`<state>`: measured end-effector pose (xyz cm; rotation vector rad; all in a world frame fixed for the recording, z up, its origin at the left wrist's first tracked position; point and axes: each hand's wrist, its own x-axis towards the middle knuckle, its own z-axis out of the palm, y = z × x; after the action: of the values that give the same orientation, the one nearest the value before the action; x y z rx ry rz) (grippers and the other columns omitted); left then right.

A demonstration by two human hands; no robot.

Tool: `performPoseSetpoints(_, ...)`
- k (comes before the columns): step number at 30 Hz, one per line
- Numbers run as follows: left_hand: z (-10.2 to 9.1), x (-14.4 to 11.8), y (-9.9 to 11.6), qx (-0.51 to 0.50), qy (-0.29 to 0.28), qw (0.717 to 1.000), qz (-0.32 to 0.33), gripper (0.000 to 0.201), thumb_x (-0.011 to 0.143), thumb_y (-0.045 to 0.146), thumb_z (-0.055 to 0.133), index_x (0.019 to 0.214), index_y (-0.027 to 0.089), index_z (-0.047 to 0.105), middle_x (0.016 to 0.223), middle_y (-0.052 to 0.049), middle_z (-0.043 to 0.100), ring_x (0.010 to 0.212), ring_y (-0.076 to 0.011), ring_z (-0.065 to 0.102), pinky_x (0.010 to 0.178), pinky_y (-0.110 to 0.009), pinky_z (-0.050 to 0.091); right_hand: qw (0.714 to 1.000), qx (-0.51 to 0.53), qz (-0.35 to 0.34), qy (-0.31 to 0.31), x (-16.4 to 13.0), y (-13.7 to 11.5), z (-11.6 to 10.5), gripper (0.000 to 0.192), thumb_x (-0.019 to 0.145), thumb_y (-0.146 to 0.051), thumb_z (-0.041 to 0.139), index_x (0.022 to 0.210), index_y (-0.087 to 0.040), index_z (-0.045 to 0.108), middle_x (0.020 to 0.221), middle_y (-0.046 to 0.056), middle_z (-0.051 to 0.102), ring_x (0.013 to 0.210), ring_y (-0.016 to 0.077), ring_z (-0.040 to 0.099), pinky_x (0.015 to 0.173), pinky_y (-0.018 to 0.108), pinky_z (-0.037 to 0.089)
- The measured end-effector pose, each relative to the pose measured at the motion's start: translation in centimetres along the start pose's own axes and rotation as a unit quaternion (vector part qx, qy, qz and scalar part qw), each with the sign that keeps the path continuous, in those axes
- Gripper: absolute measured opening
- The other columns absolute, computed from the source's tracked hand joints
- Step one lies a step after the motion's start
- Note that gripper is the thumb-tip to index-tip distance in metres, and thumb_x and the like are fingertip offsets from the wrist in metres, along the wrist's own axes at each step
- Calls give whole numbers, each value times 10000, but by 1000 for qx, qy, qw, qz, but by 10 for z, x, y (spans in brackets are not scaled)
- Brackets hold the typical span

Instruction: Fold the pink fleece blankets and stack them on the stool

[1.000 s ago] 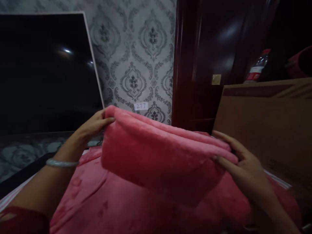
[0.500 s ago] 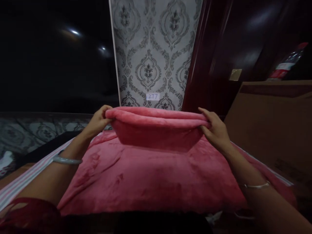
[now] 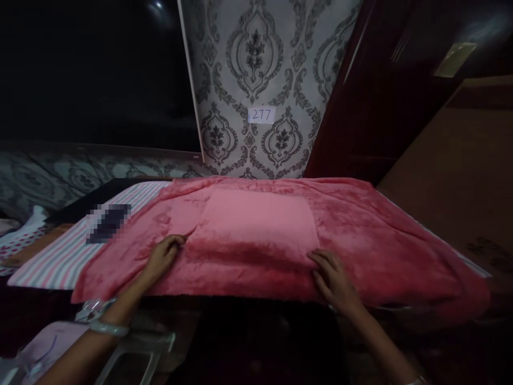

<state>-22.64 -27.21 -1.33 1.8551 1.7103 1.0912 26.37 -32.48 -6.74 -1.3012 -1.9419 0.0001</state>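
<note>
- The left hand (image 3: pixel 162 259) rests on the pink fleece blanket (image 3: pixel 360 240), its fingers (image 3: pixel 175 241) curled together and pressing the left near corner of the folded pad.
- The right hand (image 3: pixel 332 278) lies palm down at the right near corner, fingers (image 3: pixel 320 256) loosely spread and flat on the fabric (whether they pinch an edge cannot be told).
- Half a second ago both hands held the folded part lifted at the far side; now that folded section (image 3: pixel 258 224) lies flat, a lighter rectangle in the middle of the blanket, and both hands have come to its near edge.
- One blanket, spread over the counter (image 3: pixel 120 184); its near edge hangs just over the front.
- One striped cloth (image 3: pixel 60 256) shows under the blanket at the left, with one blurred dark patch (image 3: pixel 108 222) on it.
- One bangle (image 3: pixel 105 327) on the left wrist.
- One small label reading 277 (image 3: pixel 262 114) on the patterned wallpaper (image 3: pixel 256 59) behind; one dark screen (image 3: pixel 92 69) to the left; one brown cardboard box (image 3: pixel 460 176) at the right.
</note>
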Motion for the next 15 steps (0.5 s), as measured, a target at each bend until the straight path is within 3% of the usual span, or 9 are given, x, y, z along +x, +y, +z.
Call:
performPoseSetpoints(4, 0, 6, 27, -57, -2, 996, -72, 475, 736, 628, 519, 961, 231, 652, 989, -57, 708, 949, -267, 627, 872, -368, 503, 980, 87, 169, 63, 11, -4, -6, 504, 921, -509, 500, 1314, -201, 574, 1274, 144, 628, 1184, 286, 593, 1027, 506, 485)
performPoseSetpoints(7, 10, 13, 43, -66, -30, 992, -103, 585, 667, 745, 557, 921, 226, 648, 888, -33, 682, 865, -246, 607, 729, -328, 508, 951, 145, 269, 49, 21, -2, -2, 613, 899, -613, 470, 1355, -212, 553, 1295, 130, 642, 1204, 286, 600, 1055, 492, 471)
performPoseSetpoints(11, 20, 23, 51, -69, -57, 980, -177, 682, 578, 793, 623, 956, 225, 607, 753, 7, 599, 728, -207, 584, 540, -268, 451, 939, 151, 308, 14, 37, -1, -1, 625, 857, -642, 502, 1316, -230, 602, 1310, 115, 649, 1246, 311, 581, 1105, 506, 421)
performPoseSetpoints(15, 22, 24, 56, -97, -63, 964, -240, 738, 569, 789, 664, 1013, 208, 570, 787, 2, 576, 698, -200, 579, 481, -261, 446, 925, 174, 337, -22, 49, -2, -4, 676, 812, -613, 580, 1358, -215, 567, 1288, 121, 661, 1191, 320, 617, 1059, 499, 461)
